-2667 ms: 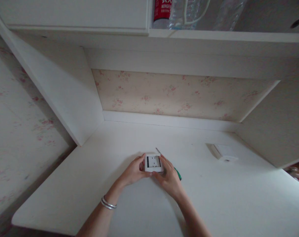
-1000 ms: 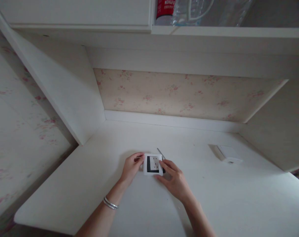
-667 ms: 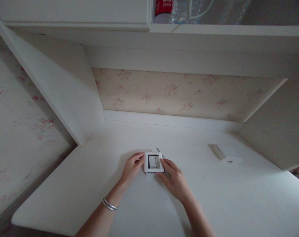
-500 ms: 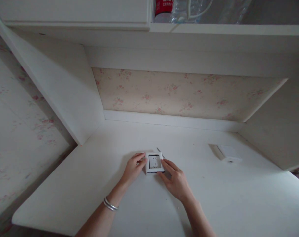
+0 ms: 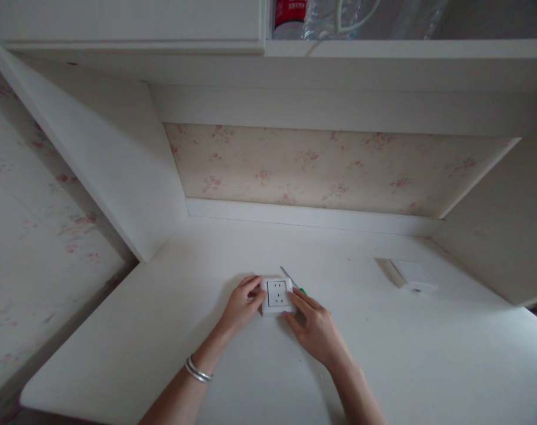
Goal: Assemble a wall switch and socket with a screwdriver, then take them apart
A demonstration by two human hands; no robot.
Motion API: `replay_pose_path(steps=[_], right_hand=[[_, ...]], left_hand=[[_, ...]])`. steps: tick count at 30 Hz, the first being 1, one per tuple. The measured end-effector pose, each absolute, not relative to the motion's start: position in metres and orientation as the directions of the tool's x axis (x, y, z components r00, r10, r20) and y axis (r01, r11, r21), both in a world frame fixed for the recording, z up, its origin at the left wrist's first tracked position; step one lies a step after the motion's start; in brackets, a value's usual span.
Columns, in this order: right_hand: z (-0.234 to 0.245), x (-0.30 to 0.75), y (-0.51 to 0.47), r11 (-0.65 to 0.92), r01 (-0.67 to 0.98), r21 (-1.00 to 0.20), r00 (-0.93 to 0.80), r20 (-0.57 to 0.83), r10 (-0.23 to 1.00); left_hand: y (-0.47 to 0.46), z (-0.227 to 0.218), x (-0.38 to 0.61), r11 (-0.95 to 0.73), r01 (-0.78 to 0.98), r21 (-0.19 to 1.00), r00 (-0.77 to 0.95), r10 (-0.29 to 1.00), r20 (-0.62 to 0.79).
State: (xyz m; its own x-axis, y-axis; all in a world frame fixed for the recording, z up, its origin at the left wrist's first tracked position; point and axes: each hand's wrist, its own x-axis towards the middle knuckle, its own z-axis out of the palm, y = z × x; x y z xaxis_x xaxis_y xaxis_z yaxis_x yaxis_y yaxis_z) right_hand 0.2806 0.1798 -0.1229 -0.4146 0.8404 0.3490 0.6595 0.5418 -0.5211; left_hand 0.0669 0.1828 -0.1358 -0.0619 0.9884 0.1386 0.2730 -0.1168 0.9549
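A white wall socket plate (image 5: 277, 294) lies flat on the white desk (image 5: 383, 354), its face with dark slots turned up. My left hand (image 5: 239, 307) grips its left edge with curled fingers; a silver bracelet sits on that wrist. My right hand (image 5: 315, 327) presses on the plate's right and lower edge with bent fingers. A screwdriver (image 5: 292, 280) with a green handle lies on the desk just behind my right hand, its metal tip pointing away from me.
A second white socket plate (image 5: 412, 275) lies at the back right of the desk. Floral wallpaper (image 5: 330, 171) backs the alcove, with white side panels left and right. Bottles (image 5: 321, 18) stand on the shelf overhead.
The white frame, held loosely over a dark inner part earlier, now sits flush on the socket and the dark edge is gone. Both hands have stayed on the plate.
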Motion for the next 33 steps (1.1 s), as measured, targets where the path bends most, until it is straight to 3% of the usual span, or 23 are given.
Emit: replay_pose_path(steps=[22,33], right_hand=[[-0.1194,0.2839,0.1776,0.560,0.660,-0.501,-0.435,0.352,0.829],[-0.1200,0.2839,0.1788,0.546,0.659,-0.517,-0.429,0.338,0.838]], left_hand=[[0.1788,-0.1319,0.0584,-0.206,0.352,0.913,0.181,0.972,0.150],[0.1777,-0.1311,0.0582,-0.188,0.439,0.879,0.170,0.977,0.125]])
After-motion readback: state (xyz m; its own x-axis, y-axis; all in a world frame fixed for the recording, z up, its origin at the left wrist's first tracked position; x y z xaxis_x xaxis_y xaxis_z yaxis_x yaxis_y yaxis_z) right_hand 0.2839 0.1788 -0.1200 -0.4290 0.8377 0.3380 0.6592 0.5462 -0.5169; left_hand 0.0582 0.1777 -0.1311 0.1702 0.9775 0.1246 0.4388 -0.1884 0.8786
